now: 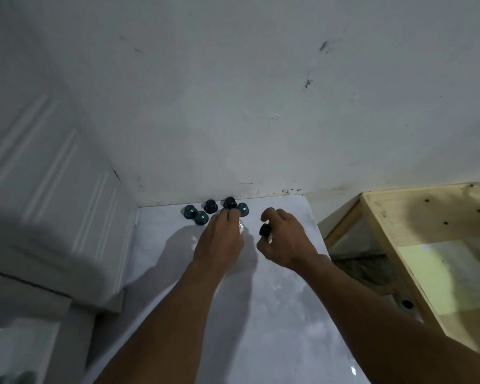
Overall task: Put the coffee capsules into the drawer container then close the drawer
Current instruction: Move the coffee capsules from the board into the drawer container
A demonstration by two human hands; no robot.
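Note:
Several coffee capsules stand upside down at the far edge of a white table (275,314), against the wall: teal capsules (190,211) (201,218) (243,209) and black capsules (210,206) (229,202). My left hand (222,239) reaches among them, its fingers curled round a capsule whose silver foil (241,226) shows under the palm. My right hand (283,239) holds a black capsule (265,231) just right of the group. The drawer container (9,364), white with round slots, shows at the bottom left corner.
A white ribbed appliance (53,217) stands along the table's left side. A wooden frame (416,236) stands to the right across a gap. The wall (261,106) rises directly behind the capsules.

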